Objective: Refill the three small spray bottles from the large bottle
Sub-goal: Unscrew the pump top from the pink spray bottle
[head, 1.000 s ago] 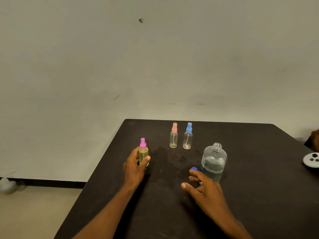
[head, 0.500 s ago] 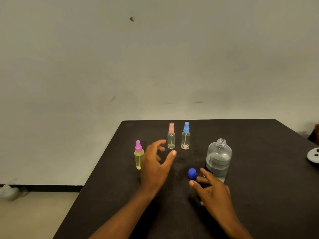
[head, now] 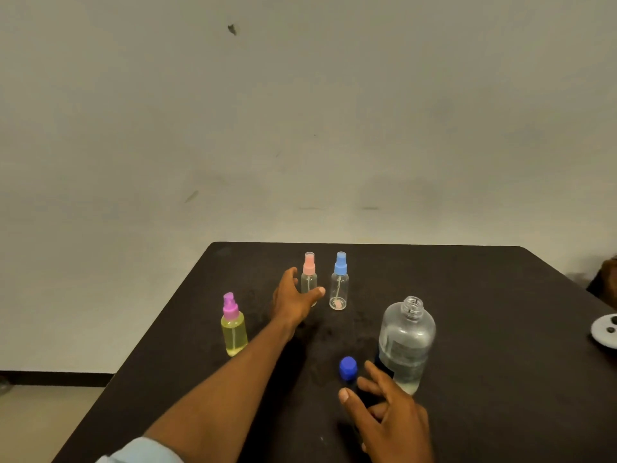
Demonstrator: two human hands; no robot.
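On the dark table [head: 484, 312] stand three small spray bottles. The purple-capped one [head: 233, 325], full of yellow liquid, is at the left. The pink-capped bottle [head: 309, 275] and the blue-capped bottle [head: 339, 282] look almost empty and stand further back. My left hand [head: 293, 300] is open, its thumb and fingers on either side of the pink-capped bottle's base without closing on it. The large clear bottle [head: 405, 342], uncapped and partly filled, stands at the right. Its blue cap [head: 348, 367] lies beside it. My right hand [head: 387, 419] rests open just in front of the cap.
A white round object [head: 605, 330] with dark spots lies at the table's right edge. A brown thing [head: 606, 285] shows at the far right. The table's left edge drops to a pale floor [head: 50, 419]; a plain wall stands behind.
My left hand let go of the purple-capped bottle and reached forward and right to the pink-capped bottle. My right hand stayed near the blue cap.
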